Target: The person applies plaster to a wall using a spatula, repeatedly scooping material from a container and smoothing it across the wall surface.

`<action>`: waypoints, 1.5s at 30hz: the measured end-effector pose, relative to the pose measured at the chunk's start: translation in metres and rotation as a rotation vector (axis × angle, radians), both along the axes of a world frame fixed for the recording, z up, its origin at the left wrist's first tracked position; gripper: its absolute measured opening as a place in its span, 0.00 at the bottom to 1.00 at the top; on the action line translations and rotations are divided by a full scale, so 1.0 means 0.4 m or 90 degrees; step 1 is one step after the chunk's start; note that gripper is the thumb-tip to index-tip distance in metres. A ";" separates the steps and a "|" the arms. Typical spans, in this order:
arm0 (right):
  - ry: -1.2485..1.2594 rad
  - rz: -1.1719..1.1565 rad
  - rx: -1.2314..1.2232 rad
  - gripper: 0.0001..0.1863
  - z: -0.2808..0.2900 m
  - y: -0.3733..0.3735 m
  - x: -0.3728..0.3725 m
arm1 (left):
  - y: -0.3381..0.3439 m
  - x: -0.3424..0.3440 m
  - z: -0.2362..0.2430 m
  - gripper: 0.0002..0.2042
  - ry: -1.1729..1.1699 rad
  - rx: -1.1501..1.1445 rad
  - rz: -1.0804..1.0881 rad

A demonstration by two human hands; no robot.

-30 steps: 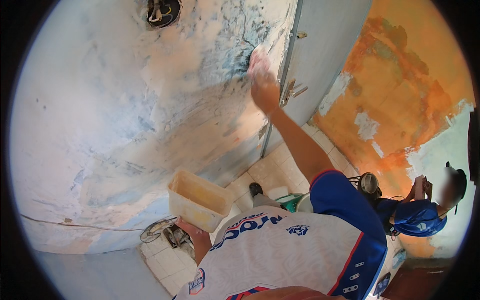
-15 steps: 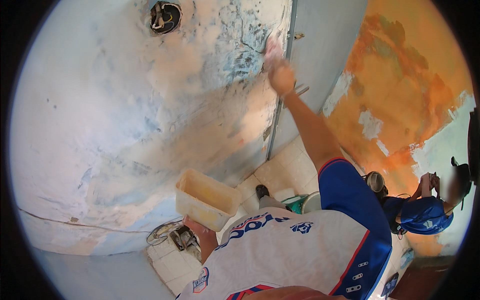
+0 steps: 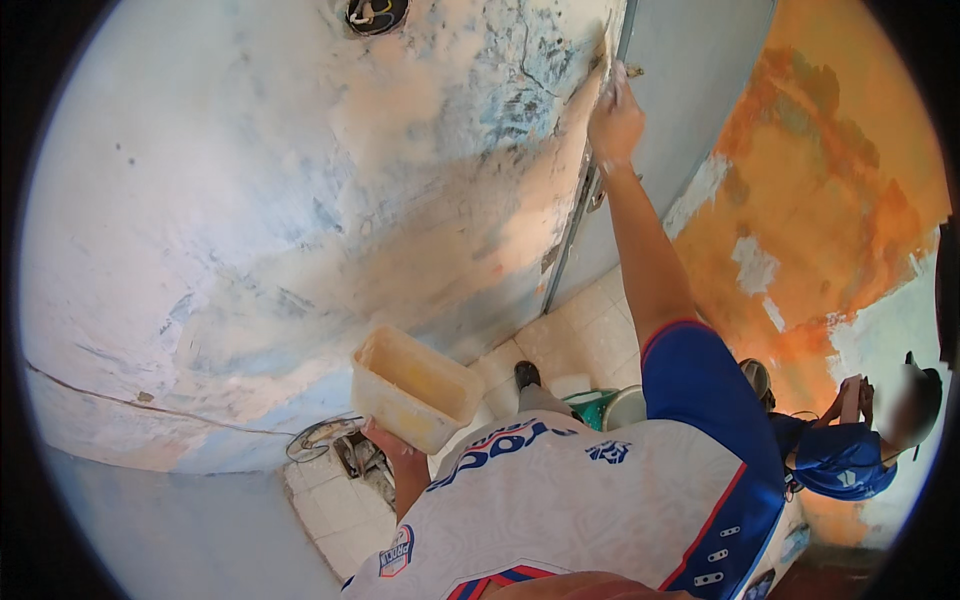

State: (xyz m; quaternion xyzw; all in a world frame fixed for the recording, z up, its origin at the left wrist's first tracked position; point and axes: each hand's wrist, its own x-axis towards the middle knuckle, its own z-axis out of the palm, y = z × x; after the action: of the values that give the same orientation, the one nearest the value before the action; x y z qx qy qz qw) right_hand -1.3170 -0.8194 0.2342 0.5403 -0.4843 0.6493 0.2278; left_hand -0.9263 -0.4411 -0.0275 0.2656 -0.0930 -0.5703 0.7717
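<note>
My left hand [image 3: 393, 448] is closed on the near side of a cream rectangular plastic tub [image 3: 435, 408], held tilted in front of my shirt. Yellowish smears coat the inside of the tub. With my arm stretched up and forward, my right hand [image 3: 616, 125] is closed at the wall's edge beside the grey door frame [image 3: 567, 255]. A thin, pale flat tool [image 3: 608, 50] shows edge-on above its fingers; its exact kind is hard to make out. The patchy wall [image 3: 400, 180] before me has white, peach and blue areas, with a crack near the tool.
An open round box with wires [image 3: 377, 12] sits high in the wall. A grey door [image 3: 690, 80] stands to the right. A green bucket [image 3: 592, 412] and a cable by the wall are on the tiled floor. Another person [image 3: 850, 450] in blue works at the right, by an orange wall [image 3: 820, 190].
My right hand has moved slightly up and right to the door frame, and the pale thing in it now appears edge-on. The tub stays in my left hand. The view has shifted a little.
</note>
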 end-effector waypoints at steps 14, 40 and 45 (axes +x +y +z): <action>0.012 0.084 0.123 0.14 -0.176 0.216 0.200 | 0.036 0.007 0.007 0.29 -0.032 0.054 0.098; -0.482 1.014 0.459 0.21 -0.123 0.615 0.403 | -0.041 0.123 -0.071 0.36 -0.138 -0.101 0.186; -0.321 1.026 0.467 0.19 -0.066 0.661 0.445 | -0.073 0.111 0.016 0.36 -0.083 -0.103 0.195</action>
State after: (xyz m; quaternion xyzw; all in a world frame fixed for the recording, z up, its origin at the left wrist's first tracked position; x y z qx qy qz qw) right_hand -1.1389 -0.5549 0.2076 0.5953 -0.1722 0.5158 -0.5916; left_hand -0.8821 -0.4702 -0.0212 0.2502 -0.1464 -0.4186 0.8607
